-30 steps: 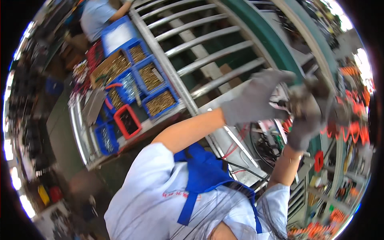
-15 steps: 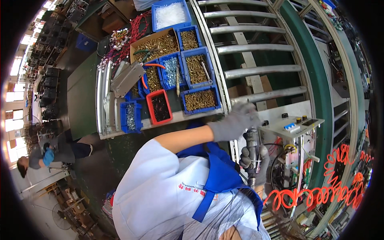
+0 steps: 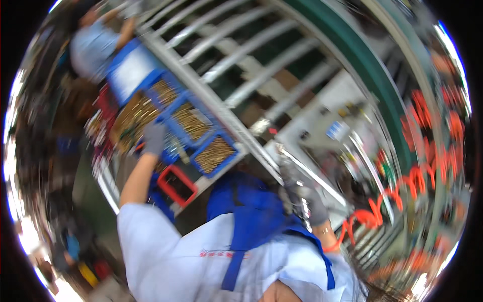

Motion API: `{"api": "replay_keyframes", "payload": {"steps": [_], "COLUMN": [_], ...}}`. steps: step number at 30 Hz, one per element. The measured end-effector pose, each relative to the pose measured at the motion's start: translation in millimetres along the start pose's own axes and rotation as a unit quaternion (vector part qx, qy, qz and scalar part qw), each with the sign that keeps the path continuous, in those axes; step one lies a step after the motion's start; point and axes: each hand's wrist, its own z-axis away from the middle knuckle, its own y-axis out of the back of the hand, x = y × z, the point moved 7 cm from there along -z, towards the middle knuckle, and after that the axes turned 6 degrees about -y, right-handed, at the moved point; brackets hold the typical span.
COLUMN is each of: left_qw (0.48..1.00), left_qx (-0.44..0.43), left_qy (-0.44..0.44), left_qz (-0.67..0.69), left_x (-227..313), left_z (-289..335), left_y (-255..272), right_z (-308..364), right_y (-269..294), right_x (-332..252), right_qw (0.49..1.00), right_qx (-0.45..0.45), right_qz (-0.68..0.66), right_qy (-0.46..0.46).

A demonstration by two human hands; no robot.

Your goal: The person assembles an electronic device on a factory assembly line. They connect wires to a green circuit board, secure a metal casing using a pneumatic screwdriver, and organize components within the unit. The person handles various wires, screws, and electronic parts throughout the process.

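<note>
My left hand (image 3: 154, 138), in a grey glove, reaches over the parts bins on the left. It is beside a cardboard box (image 3: 135, 118) of brass-coloured screws and a blue bin with silvery parts (image 3: 174, 147). Motion smears its fingers, and I cannot see whether they hold anything. A bit of orange handle (image 3: 139, 146) shows next to it. My right hand (image 3: 313, 200), also gloved in grey, is wrapped round a dark, cylindrical power screwdriver (image 3: 291, 176), held near my apron. An orange coiled hose (image 3: 365, 217) runs near the right wrist.
Blue bins of brass-coloured screws (image 3: 215, 154) and a red bin (image 3: 177, 185) stand on the bench. A roller conveyor (image 3: 261, 48) lies ahead, with a white control panel (image 3: 322, 128) to the right. Another person (image 3: 95, 48) is at the far left.
My left hand has left the screwdriver and moved left to the bins. The right hand keeps the tool. The whole view has turned and blurred, and another person has come into sight.
</note>
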Motion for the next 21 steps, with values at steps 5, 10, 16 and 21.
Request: {"api": "replay_keyframes", "payload": {"steps": [5,10,16,21], "left_qw": [0.990,0.994,0.991,0.978], "left_qx": [-0.134,-0.083,-0.110,-0.069], "left_qy": [0.035,0.054,0.079,0.177], "left_qz": [-0.011,0.042,0.017,0.087], "left_x": [-3.2,6.1,4.6,26.0], "left_z": [-0.1,-10.3,-12.1,-14.7], "left_y": [20.5,66.8,67.3,90.7], "right_z": [45.0,111.6,198.6,263.7], "right_y": [29.8,66.0,115.7,156.4], "right_x": [-8.6,9.0,54.3,109.8], "right_qw": [0.999,0.992,0.981,0.971], "right_qx": [0.033,0.076,0.152,0.226], "right_qz": [0.008,-0.001,-0.018,-0.026], "right_qy": [0.029,0.105,0.115,0.070]}}
